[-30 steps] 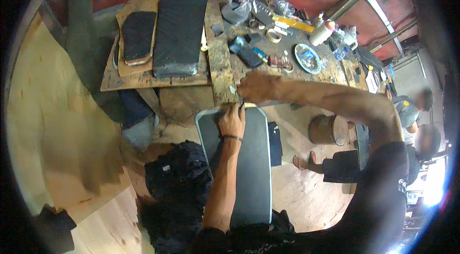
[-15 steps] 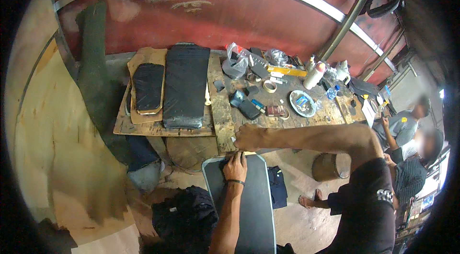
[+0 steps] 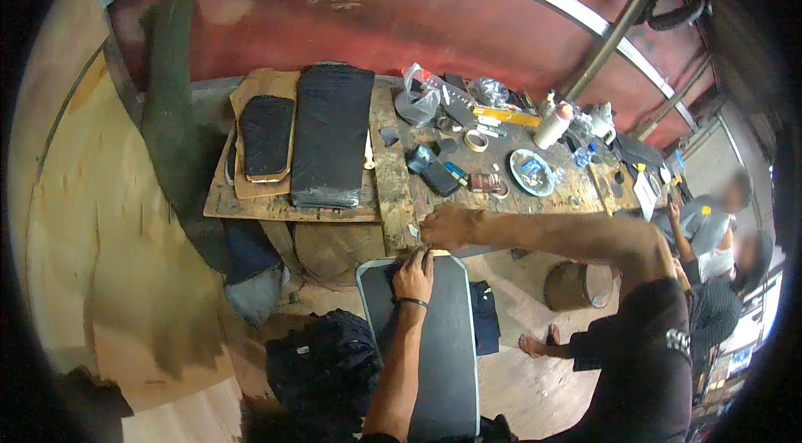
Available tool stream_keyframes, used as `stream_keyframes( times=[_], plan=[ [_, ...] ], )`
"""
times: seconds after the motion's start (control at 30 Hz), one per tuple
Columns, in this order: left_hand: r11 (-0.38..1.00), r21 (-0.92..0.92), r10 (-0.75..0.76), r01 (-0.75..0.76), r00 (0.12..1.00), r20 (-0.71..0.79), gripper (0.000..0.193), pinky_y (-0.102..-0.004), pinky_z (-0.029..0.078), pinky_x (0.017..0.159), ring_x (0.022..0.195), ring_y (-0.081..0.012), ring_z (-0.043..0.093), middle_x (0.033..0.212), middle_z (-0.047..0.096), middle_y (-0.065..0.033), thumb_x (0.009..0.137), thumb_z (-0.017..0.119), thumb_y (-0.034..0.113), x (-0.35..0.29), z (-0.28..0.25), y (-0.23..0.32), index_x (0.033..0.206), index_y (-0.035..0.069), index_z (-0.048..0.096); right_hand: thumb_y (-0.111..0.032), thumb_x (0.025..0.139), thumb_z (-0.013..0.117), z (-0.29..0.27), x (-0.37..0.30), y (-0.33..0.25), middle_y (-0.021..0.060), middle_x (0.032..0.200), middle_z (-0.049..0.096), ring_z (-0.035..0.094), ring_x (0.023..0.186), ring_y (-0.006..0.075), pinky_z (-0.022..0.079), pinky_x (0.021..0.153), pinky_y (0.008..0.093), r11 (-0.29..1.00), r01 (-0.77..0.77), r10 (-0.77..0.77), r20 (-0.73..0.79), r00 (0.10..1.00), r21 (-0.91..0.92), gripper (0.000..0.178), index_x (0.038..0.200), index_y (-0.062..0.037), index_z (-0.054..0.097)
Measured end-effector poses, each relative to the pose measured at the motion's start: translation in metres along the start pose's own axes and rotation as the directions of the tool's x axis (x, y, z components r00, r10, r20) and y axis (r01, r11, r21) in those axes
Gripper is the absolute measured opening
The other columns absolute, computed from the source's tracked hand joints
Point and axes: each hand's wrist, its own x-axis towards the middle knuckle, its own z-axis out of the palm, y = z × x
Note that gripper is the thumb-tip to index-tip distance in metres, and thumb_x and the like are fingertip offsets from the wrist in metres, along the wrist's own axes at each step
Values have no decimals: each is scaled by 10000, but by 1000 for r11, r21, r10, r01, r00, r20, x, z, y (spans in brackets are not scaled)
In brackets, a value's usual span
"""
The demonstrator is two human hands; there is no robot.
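Note:
A long black panel (image 3: 439, 334) with rounded corners and a thin pale edge extends from the bench front toward me. My left hand (image 3: 413, 276), a dark band at its wrist, is over the panel's far end, fingertips bent together at the edge. Just beyond, at the bench's front edge, my right hand (image 3: 451, 227) is closed like a fist and nearly touches the left fingertips. A small whitish piece (image 3: 413, 231) shows beside its knuckles. Between the hands and the panel a short pale yellowish strip (image 3: 440, 253) is visible. What the fingers grip is hidden.
The wooden bench (image 3: 394, 192) bears stacked black sheets (image 3: 334, 134), a smaller black stack (image 3: 267, 135), a tape roll (image 3: 476, 140), a bowl (image 3: 532, 173) and a bottle (image 3: 553, 125). Dark cloth (image 3: 322, 368) lies left of the panel. A round stool (image 3: 578, 286) and people are at right.
The view has shifted slightly, so the bench things sit a little differently. My left fingertips have come closer to the panel's far edge; my right hand stays closed beside them.

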Motion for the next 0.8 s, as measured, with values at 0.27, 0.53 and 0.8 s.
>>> stream_keyframes(
  times=[0.27, 0.53, 0.8],
  plan=[
    [991, -65, -118, 116, 993, -17, 1051, -508, 572, 920, 1101, -424, 711, 1246, 667, -286, 756, 960, 457, 1, -6, 9, 1489, -60, 411, -438, 956, 690, -3, -6, -4, 202, 1025, 776, 741, 1004, 428, 598, 875, 536, 890, -334, 330, 68, 942, 310, 430, 1174, -77, 771],
    [996, -64, -62, 57, 995, -82, 954, -523, 542, 946, 1132, -487, 626, 1261, 567, -304, 696, 991, 483, 2, -8, 11, 1267, -84, 480, -387, 824, 783, -10, 5, -5, 221, 992, 776, 764, 998, 401, 609, 842, 523, 953, -226, 241, -56, 969, 200, 403, 1050, -55, 765],
    [990, -133, -40, 47, 998, 55, 908, -516, 500, 1043, 1204, -463, 610, 1362, 548, -298, 746, 976, 357, 3, -14, 6, 1371, -63, 469, -481, 928, 731, -2, -34, 5, 199, 1106, 785, 743, 1067, 400, 591, 926, 515, 810, -344, 365, 50, 930, 476, 473, 1169, -79, 794]
  ],
)
